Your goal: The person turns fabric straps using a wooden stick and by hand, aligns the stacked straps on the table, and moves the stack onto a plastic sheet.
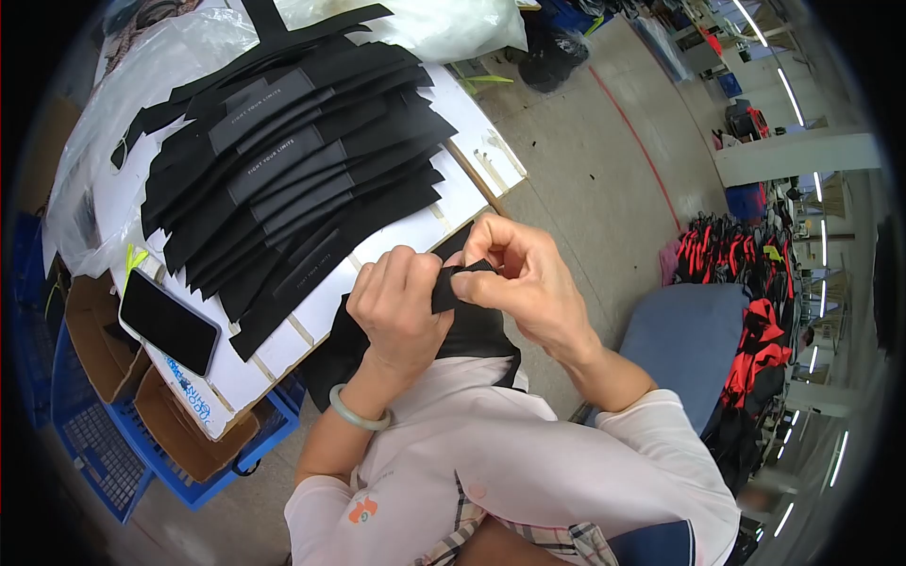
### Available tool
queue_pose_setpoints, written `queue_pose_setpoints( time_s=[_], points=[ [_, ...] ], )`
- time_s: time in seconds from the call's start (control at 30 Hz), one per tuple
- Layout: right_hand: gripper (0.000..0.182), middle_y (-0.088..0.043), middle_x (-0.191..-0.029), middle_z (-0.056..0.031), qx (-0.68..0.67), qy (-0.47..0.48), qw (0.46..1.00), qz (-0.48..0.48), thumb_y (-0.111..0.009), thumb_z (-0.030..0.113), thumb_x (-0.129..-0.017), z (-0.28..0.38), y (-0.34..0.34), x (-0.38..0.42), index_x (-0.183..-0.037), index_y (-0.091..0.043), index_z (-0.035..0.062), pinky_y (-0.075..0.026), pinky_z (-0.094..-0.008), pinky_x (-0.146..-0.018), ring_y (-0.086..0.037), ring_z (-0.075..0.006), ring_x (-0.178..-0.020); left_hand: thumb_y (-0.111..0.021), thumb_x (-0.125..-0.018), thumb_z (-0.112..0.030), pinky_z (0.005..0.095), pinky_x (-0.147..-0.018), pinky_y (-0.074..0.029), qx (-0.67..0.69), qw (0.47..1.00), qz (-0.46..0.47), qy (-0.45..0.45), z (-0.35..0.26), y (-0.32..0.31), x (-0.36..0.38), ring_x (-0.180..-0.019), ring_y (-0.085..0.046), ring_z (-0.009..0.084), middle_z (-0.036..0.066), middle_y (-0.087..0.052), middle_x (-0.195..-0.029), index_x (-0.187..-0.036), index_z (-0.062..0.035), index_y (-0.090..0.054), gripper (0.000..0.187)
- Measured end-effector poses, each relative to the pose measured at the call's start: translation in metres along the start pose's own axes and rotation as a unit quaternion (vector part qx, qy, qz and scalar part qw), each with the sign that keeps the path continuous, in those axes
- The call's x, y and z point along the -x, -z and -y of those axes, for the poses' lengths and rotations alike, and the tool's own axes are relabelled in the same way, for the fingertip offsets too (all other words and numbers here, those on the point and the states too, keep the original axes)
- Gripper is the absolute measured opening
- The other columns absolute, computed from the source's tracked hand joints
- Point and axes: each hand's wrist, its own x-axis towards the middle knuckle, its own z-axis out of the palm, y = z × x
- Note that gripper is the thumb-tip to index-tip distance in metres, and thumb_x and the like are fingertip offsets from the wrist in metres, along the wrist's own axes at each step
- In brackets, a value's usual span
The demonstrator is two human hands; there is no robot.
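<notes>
Pinching black cloth (445,295) between them, both hands meet above the lap, just beside the counter (483,137). The left hand (394,300) is curled, its fingers closed on the cloth, their tips hidden. The right hand (517,275) holds the cloth's edge between bent thumb and forefinger; whether anything small lies between these fingers cannot be told. The cloth's lower extent is partly covered by the hands. On the counter, overlapping black pieces (311,156) lie near a phone (170,322); the upper pile is cut off.
</notes>
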Motion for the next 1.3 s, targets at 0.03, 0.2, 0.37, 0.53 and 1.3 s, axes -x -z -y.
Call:
queue_pose_setpoints(
  time_s=[0.03,0.2,0.37,0.53,1.3],
  points=[
    [0.026,-0.038,-0.063,0.0057,0.003,-0.017,1.0,0.007,-0.07,0.01,-0.072,-0.001,0.002,-0.002,-0.066,-0.045,0.0061,-0.024,-0.0227,-0.051,-0.031,-0.0033,-0.058,-0.074,-0.058,-0.003,0.0363,-0.051,-0.036,-0.01,1.0,0.014,-0.009,-0.002,0.0,0.0,-0.055,-0.047,0.0273,0.008,-0.047,-0.066,-0.074,-0.0047,-0.049,0.03],
    [0.017,-0.048,-0.065,0.0053,-0.025,-0.081,0.996,0.022,-0.066,-0.001,-0.075,0.003,0.011,-0.003,-0.07,-0.051,0.0055,-0.031,-0.0186,-0.048,-0.045,-0.0014,-0.06,-0.076,-0.062,-0.005,0.035,-0.052,-0.037,0.024,0.998,0.063,0.009,-0.001,-0.006,0.002,-0.055,-0.049,0.0271,0.008,-0.049,-0.068,-0.079,-0.004,-0.051,0.03],
    [0.006,-0.051,-0.069,0.0032,-0.061,-0.061,0.996,0.023,-0.068,0.0,-0.076,0.018,0.014,0.006,-0.078,-0.062,0.0011,-0.03,-0.0189,-0.05,-0.043,-0.0016,-0.058,-0.074,-0.067,-0.008,0.0351,-0.053,-0.039,0.146,0.984,0.055,0.09,-0.002,-0.006,0.008,-0.057,-0.052,0.0264,0.007,-0.05,-0.068,-0.081,-0.0061,-0.053,0.026],
    [0.018,-0.055,-0.075,-0.0004,-0.001,0.081,0.994,0.072,-0.072,0.002,-0.074,0.018,0.016,0.013,-0.092,-0.068,-0.0011,-0.031,-0.0198,-0.052,-0.042,-0.0034,-0.056,-0.073,-0.068,-0.008,0.0342,-0.053,-0.04,0.208,0.973,0.05,0.088,-0.005,0.001,0.005,-0.056,-0.053,0.0253,0.007,-0.053,-0.069,-0.085,-0.0055,-0.056,0.024],
    [0.012,-0.061,-0.074,-0.0026,-0.047,0.117,0.991,0.047,-0.069,0.006,-0.083,0.036,0.022,-0.049,-0.077,-0.063,-0.0025,-0.037,-0.021,-0.056,-0.052,-0.0061,-0.066,-0.059,-0.093,-0.026,0.0209,-0.051,-0.03,0.646,0.573,0.327,0.384,-0.007,0.021,-0.006,-0.057,-0.037,0.0048,-0.003,-0.045,-0.064,-0.09,-0.0004,-0.06,0.026]
  ],
)
